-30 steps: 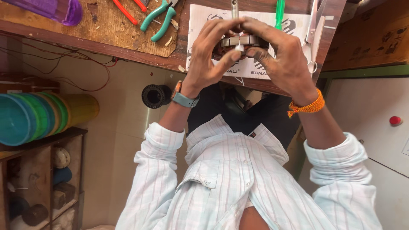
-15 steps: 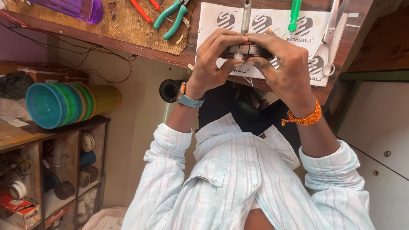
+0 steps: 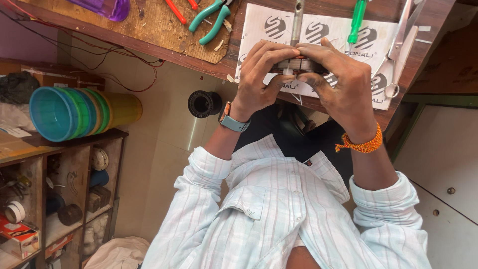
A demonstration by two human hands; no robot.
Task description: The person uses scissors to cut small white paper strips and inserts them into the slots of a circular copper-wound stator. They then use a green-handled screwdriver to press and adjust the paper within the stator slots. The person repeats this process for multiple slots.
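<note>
Nearest to the camera, both hands are closed around one small wound motor part, held just above the edge of the wooden bench. The left hand pinches it from one side and the right hand from the other. The winding work seems unfinished, since a thin white thread hangs down. Farther on lie one printed paper sheet, one green screwdriver, one pair of scissors and one pair of teal-handled pliers.

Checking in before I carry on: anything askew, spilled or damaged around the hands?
Nothing looks damaged. Both hands, left hand and right hand, grip a small wound motor part over printed paper. Wood chips litter the bench.
</note>
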